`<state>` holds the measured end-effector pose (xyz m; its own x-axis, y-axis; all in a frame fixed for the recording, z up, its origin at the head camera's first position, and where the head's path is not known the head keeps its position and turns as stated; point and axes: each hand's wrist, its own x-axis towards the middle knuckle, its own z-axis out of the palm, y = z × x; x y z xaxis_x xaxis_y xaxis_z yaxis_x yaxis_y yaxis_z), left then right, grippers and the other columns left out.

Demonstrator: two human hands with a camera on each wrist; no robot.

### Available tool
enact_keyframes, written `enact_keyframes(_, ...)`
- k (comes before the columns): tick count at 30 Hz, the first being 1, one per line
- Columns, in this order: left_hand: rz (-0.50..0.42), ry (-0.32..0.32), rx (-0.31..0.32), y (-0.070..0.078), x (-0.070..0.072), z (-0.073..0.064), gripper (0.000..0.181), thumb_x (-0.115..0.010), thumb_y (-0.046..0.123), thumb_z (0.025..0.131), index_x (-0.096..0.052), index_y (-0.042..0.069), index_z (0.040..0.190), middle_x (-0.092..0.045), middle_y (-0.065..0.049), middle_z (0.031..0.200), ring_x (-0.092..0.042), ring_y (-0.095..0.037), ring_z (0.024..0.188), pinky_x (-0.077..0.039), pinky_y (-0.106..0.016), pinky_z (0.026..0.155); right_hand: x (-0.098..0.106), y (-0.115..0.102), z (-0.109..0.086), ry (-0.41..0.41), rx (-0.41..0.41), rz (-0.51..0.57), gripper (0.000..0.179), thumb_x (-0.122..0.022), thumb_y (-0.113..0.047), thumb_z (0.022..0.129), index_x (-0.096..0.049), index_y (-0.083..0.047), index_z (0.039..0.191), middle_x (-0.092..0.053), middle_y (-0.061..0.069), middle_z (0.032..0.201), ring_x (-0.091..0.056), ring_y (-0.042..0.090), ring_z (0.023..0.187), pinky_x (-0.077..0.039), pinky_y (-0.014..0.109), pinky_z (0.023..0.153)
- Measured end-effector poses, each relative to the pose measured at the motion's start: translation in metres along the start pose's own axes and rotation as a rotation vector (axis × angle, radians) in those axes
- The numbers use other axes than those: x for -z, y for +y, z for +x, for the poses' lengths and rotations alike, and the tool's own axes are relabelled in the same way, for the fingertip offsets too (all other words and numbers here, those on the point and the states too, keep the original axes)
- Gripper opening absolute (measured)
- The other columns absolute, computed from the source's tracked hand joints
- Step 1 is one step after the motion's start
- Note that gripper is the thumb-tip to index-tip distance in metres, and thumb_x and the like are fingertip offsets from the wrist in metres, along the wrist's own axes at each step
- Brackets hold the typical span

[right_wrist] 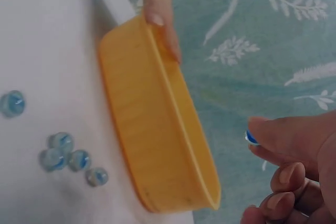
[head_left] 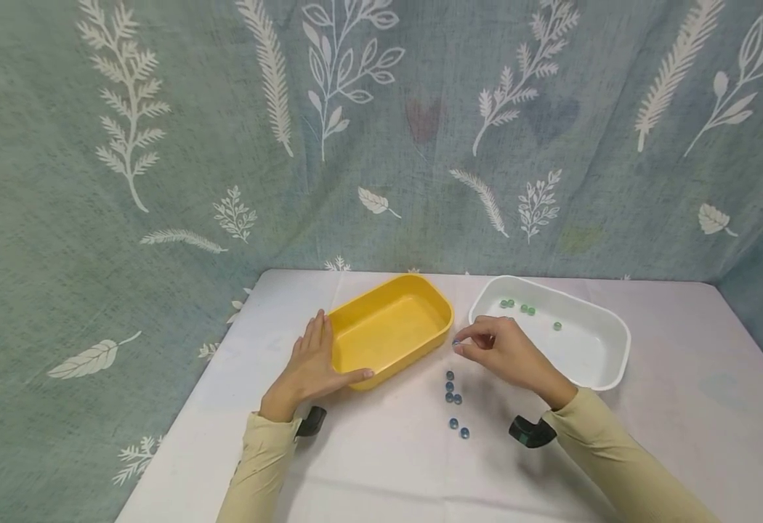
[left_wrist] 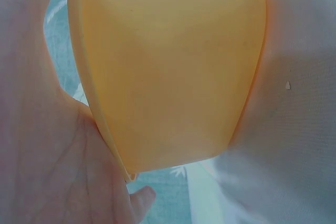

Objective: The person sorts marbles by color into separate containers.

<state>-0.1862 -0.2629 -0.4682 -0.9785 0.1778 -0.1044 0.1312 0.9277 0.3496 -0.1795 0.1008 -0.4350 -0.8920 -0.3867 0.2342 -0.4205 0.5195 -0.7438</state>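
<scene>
My right hand (head_left: 506, 352) pinches a blue glass marble (right_wrist: 251, 138) between thumb and index finger, just off the right end of a yellow tray (head_left: 394, 327). The other fingers of that hand curl inward. At the tray's left end rests my left hand (head_left: 312, 367), its fingers straight along the far rim and its thumb spread over the near rim. Seen from the left wrist, the palm lies against the tray's edge. Several blue marbles (head_left: 450, 386) lie loose on the white cloth, in front of the tray's right end. The yellow tray holds no marbles.
A white tray (head_left: 591, 356) stands to the right, partly behind my right hand and forearm, with several green marbles (head_left: 530, 311) inside. Behind the table (head_left: 381, 465) hangs a green leaf-patterned curtain (head_left: 381, 145). Dark wrist cameras sit under both wrists.
</scene>
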Motion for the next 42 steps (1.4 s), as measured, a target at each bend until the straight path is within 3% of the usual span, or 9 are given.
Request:
enact_keyframes(6,0.003,-0.007,0.003,0.000,0.000,0.000,0.143,-0.066,0.085,0.075,0.004,-0.003,0.164,0.013,-0.019,0.174,0.002,-0.043,0.162,-0.011,-0.065,0.129,0.000,-0.007,0.015,-0.002,-0.002,0.049,0.013,-0.079,-0.015,0.091,-0.082,-0.009,0.102,-0.042,-0.004,0.067,-0.043,0.013,0.067,-0.036,0.024,0.065)
enact_keyframes(13,0.002,-0.002,0.001,-0.001,0.000,0.000,0.143,-0.065,0.086,0.075,0.003,-0.002,0.164,0.012,-0.019,0.174,0.002,-0.043,0.162,-0.011,-0.066,0.128,-0.006,-0.014,0.030,0.022,0.008,0.066,0.010,-0.079,-0.017,0.091,-0.082,-0.013,0.100,-0.043,-0.002,0.069,-0.043,0.014,0.068,-0.033,0.025,0.064)
enact_keyframes(25,-0.001,-0.003,0.010,0.000,0.001,-0.002,0.143,-0.064,0.087,0.074,0.002,-0.003,0.164,0.011,-0.020,0.174,0.001,-0.043,0.162,-0.011,-0.066,0.128,-0.022,-0.024,0.059,-0.002,0.008,0.105,0.013,-0.077,-0.022,0.094,-0.082,-0.013,0.101,-0.054,0.003,0.078,-0.051,0.019,0.076,-0.039,0.030,0.068)
enact_keyframes(33,-0.007,-0.001,0.012,-0.001,0.001,-0.003,0.143,-0.064,0.088,0.074,0.003,-0.001,0.164,0.011,-0.018,0.175,0.001,-0.042,0.163,-0.012,-0.066,0.128,-0.035,-0.024,0.077,-0.009,0.010,0.106,0.016,-0.076,-0.023,0.095,-0.081,-0.011,0.105,-0.071,0.005,0.094,-0.063,0.020,0.089,-0.056,0.035,0.084)
enact_keyframes(42,-0.007,-0.002,0.019,-0.002,0.001,-0.004,0.143,-0.063,0.089,0.074,0.002,-0.001,0.164,0.012,-0.017,0.175,0.002,-0.040,0.163,-0.012,-0.066,0.128,-0.052,-0.019,0.090,-0.032,0.029,0.113,0.019,-0.074,-0.021,0.096,-0.081,-0.008,0.109,-0.077,0.008,0.102,-0.070,0.019,0.092,-0.060,0.039,0.088)
